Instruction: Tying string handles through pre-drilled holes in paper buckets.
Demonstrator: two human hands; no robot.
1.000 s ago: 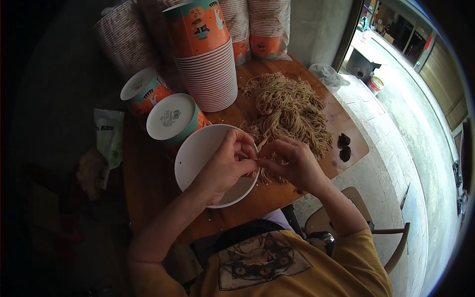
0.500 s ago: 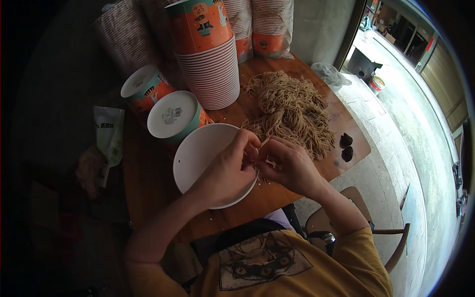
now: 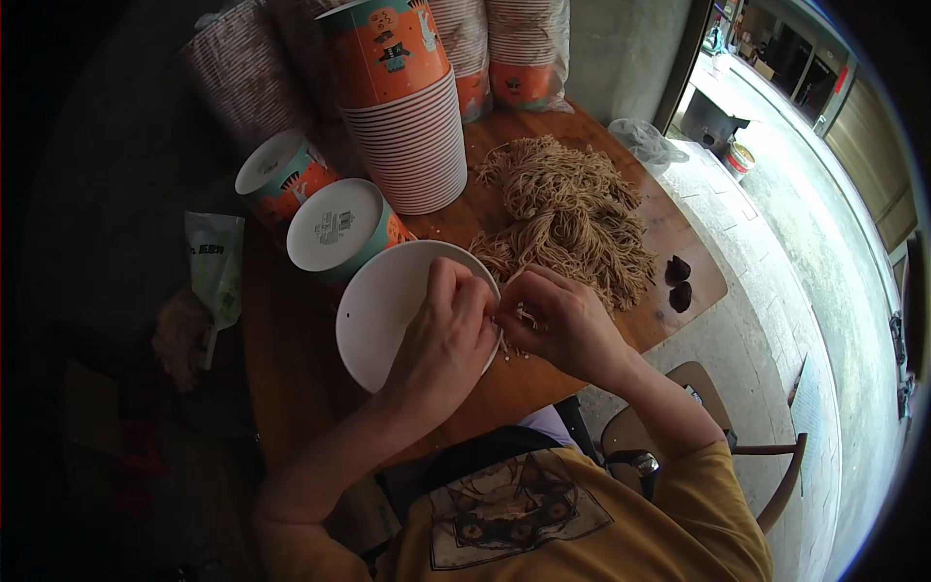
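Observation:
A white bowl (image 3: 373, 310) sits at the near side of the wooden table. My left hand (image 3: 451, 325) is over its right part, with thumb and fingers pinched together. My right hand (image 3: 562, 320) meets it at the bowl's right rim, its fingers also closed in a pinch. Small pale bits show by the right fingers, but what either hand pinches is too small to make out. Right behind the hands lies a heap of thin tan strands (image 3: 572, 213), tangled like noodles.
A tall stack of orange paper tubs (image 3: 407, 145) rises behind the bowl. Two upturned tubs, one nearer (image 3: 335, 228) and one farther (image 3: 272, 165), stand left of it. Two dark pieces (image 3: 680, 281) lie near the right edge. A wooden chair (image 3: 679, 403) stands at right.
My left hand has shifted slightly left and turned, its knuckles now raised over the bowl. My right hand stays at the rim, still pinched.

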